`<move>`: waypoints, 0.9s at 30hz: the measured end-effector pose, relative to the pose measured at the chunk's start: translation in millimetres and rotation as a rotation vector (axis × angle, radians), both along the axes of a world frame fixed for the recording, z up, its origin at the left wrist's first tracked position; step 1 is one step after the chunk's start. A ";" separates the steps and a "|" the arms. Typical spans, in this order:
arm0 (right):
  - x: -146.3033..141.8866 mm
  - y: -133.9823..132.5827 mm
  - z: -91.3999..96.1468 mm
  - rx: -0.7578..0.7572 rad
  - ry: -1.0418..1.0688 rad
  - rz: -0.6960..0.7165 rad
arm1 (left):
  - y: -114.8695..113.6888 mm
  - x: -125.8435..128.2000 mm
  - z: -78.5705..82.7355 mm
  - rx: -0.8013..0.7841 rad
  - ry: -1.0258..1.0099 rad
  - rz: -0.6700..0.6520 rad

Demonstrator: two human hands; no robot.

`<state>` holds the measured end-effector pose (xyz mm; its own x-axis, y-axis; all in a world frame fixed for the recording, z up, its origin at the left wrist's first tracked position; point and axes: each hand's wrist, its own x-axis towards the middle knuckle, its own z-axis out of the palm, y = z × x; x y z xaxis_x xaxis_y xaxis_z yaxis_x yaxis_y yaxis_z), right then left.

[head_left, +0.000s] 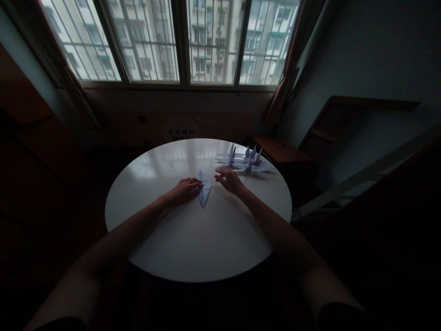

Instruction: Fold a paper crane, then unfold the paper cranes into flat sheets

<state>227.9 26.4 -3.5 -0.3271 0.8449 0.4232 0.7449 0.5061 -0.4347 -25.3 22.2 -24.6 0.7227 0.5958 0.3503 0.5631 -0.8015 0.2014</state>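
A diamond-shaped piece of folded paper (pixel 206 192), pale bluish, lies near the middle of the round table, with a crease running along it. My left hand (pixel 188 187) is on its left edge, fingers together and closed on the paper. Just to the right of the paper is my right hand (pixel 228 180), apart from it, with the thumb and fingers a little spread and nothing between them. Beyond my right hand stand several folded paper cranes (pixel 248 164), grouped at the far right of the tabletop.
The round white table (pixel 193 248) has its far edge toward a barred window (pixel 213 41). A reddish wooden piece of furniture (pixel 280 149) stands behind it on the right. Curtains (pixel 284 92) hang beside the window. The room around is dark.
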 end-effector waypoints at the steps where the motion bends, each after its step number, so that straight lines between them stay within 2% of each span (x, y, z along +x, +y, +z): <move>1: 0.7 0.3 3.4 0.021 0.057 -0.050 | -0.4 0.0 0.6 -0.001 -0.001 -0.001; 4: 2.6 -2.4 12.6 0.066 0.177 -0.151 | -1.4 -0.2 1.7 -0.004 -0.003 -0.011; 9: 0.4 -11.6 20.2 0.161 0.234 -0.209 | -0.6 -0.4 0.8 -0.011 0.014 0.001; 19: 3.7 -2.5 11.0 0.109 0.273 -0.323 | 0.1 -0.3 1.6 -0.025 -0.009 -0.022; 27: 2.7 9.2 -2.6 0.122 0.188 -0.230 | -0.5 -0.1 2.4 -0.009 0.021 -0.007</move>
<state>230.6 35.6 -6.1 -0.0396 0.8270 0.5608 0.7584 0.3903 -0.5220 -25.4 21.7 -22.2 0.7338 0.5940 0.3297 0.5619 -0.8034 0.1968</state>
